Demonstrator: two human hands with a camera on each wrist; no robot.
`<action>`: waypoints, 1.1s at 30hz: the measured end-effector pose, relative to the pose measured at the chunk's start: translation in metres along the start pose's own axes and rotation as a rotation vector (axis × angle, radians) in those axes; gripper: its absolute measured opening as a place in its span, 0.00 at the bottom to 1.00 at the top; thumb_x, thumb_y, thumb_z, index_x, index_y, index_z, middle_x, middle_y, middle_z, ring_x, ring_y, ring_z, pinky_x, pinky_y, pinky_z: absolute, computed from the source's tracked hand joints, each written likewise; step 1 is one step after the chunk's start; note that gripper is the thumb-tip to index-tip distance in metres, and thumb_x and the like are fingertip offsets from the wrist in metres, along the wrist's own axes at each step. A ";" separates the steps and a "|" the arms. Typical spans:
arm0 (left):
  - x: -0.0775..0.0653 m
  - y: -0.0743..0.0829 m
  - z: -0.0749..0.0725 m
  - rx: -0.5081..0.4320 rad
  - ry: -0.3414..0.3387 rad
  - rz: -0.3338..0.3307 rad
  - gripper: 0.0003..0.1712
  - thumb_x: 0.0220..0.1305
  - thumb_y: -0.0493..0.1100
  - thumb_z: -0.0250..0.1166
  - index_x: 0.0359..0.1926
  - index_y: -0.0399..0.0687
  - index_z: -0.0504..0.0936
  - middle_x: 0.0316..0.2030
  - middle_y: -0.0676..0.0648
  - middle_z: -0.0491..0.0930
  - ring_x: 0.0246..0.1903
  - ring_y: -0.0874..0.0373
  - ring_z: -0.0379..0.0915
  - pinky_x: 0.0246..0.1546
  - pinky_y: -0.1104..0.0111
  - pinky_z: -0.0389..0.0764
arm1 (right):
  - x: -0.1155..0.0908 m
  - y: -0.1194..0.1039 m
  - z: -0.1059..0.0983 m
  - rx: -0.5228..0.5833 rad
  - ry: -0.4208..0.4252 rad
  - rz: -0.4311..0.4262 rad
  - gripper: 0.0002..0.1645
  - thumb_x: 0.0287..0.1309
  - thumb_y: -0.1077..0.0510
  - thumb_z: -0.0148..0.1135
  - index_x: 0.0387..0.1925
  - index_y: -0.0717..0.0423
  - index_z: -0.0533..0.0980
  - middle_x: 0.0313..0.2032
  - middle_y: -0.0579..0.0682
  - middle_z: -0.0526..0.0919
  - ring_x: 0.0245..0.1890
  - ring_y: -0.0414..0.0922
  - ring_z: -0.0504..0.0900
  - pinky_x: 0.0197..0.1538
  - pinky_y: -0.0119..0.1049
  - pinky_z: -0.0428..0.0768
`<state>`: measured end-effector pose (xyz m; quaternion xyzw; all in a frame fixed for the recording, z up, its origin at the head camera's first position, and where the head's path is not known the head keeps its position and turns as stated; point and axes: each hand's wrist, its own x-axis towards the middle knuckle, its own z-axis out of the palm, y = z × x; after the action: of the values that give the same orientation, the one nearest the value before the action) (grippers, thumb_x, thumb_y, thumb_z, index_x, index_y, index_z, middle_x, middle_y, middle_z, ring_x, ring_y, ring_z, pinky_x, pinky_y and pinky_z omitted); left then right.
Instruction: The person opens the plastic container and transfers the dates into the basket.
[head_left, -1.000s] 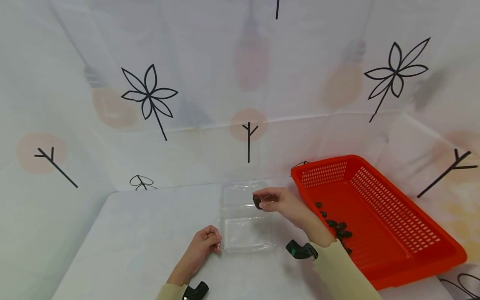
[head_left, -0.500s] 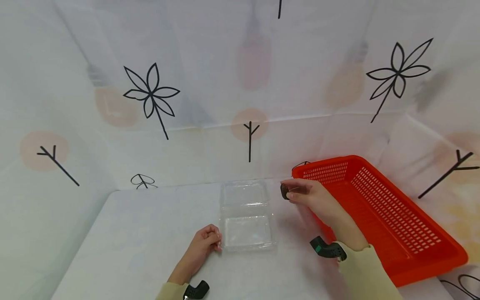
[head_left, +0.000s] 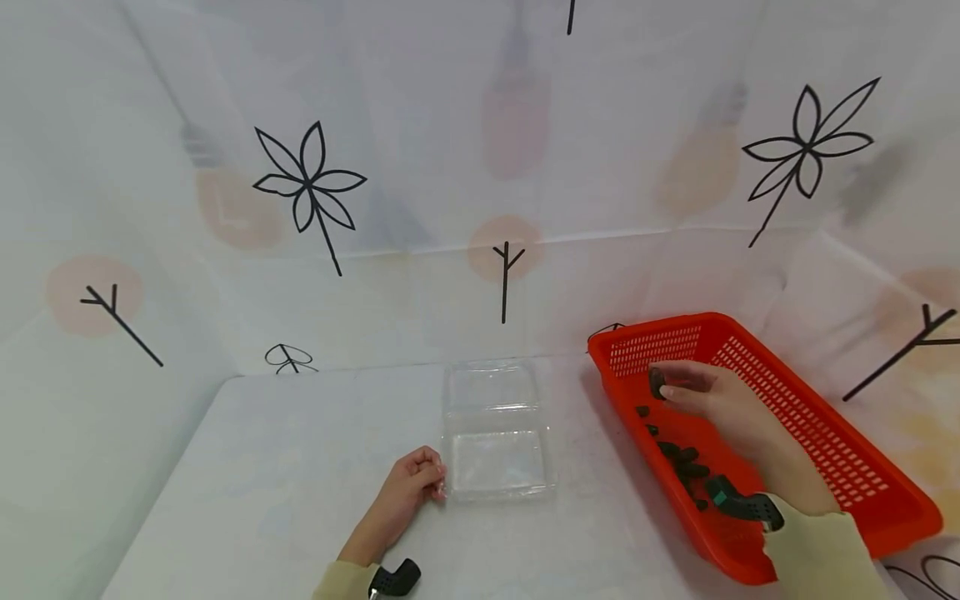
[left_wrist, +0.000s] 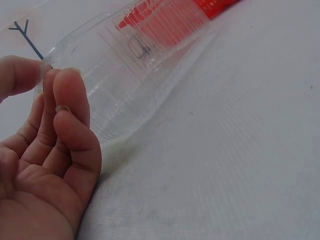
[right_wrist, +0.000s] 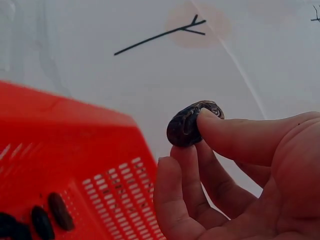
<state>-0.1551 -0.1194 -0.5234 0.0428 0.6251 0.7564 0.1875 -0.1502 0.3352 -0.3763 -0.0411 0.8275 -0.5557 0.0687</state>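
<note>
My right hand (head_left: 738, 408) pinches a dark, glossy, shell-like oval piece (right_wrist: 187, 124) between thumb and fingertips. Its exact kind cannot be told. In the head view the hand is over the far left part of a red plastic basket (head_left: 825, 425), where several similar dark pieces (head_left: 684, 462) lie along the left side. On the white table, my left hand (head_left: 408, 492) grips the near left edge of a clear plastic clamshell box (head_left: 498, 462), its lid folded back flat. The left wrist view has the thumb and fingers (left_wrist: 72, 95) at the box's clear rim.
White cloth with leaf and twig drawings hangs behind and beside the table (head_left: 285, 467). The basket's slotted wall (right_wrist: 117, 195) rises close to my right hand. A wrist camera (head_left: 738, 504) sits at my right wrist, another (head_left: 396, 577) at my left.
My right hand has carried the dark shell-like piece rightward from above the box's lid to over the basket. The left hand stays at the box edge.
</note>
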 end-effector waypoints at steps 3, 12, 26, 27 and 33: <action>0.001 0.000 0.001 -0.002 0.007 -0.008 0.07 0.67 0.35 0.62 0.35 0.43 0.71 0.24 0.51 0.74 0.24 0.61 0.72 0.30 0.70 0.78 | -0.004 0.012 -0.015 0.001 -0.008 0.037 0.33 0.70 0.53 0.61 0.68 0.67 0.65 0.54 0.43 0.79 0.48 0.35 0.81 0.49 0.32 0.80; 0.001 -0.001 0.001 0.004 -0.014 0.018 0.07 0.68 0.35 0.62 0.35 0.43 0.71 0.25 0.51 0.74 0.25 0.62 0.72 0.31 0.71 0.79 | -0.002 0.038 -0.047 -0.106 -0.042 0.101 0.33 0.71 0.54 0.59 0.69 0.67 0.63 0.60 0.60 0.75 0.46 0.36 0.82 0.48 0.37 0.81; 0.001 -0.002 0.004 0.005 -0.006 0.008 0.07 0.67 0.35 0.62 0.35 0.43 0.71 0.25 0.52 0.74 0.26 0.62 0.72 0.31 0.71 0.78 | 0.014 0.067 -0.053 -0.191 -0.127 0.169 0.29 0.67 0.55 0.64 0.60 0.72 0.71 0.53 0.61 0.80 0.47 0.48 0.81 0.47 0.37 0.80; 0.001 -0.002 0.004 0.007 -0.005 0.009 0.07 0.67 0.35 0.62 0.35 0.43 0.71 0.25 0.52 0.75 0.26 0.62 0.73 0.31 0.70 0.78 | 0.014 0.068 -0.053 -0.195 -0.124 0.182 0.29 0.66 0.54 0.65 0.60 0.72 0.72 0.52 0.59 0.81 0.47 0.48 0.81 0.46 0.36 0.80; -0.002 -0.001 0.004 0.015 0.015 0.007 0.07 0.67 0.35 0.62 0.35 0.42 0.71 0.25 0.52 0.74 0.25 0.62 0.73 0.31 0.70 0.78 | 0.016 0.073 -0.049 -0.223 -0.133 0.193 0.27 0.64 0.54 0.66 0.57 0.70 0.75 0.48 0.57 0.83 0.45 0.50 0.81 0.46 0.38 0.79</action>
<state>-0.1523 -0.1162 -0.5233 0.0409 0.6321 0.7526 0.1799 -0.1736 0.4054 -0.4268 -0.0055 0.8779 -0.4471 0.1717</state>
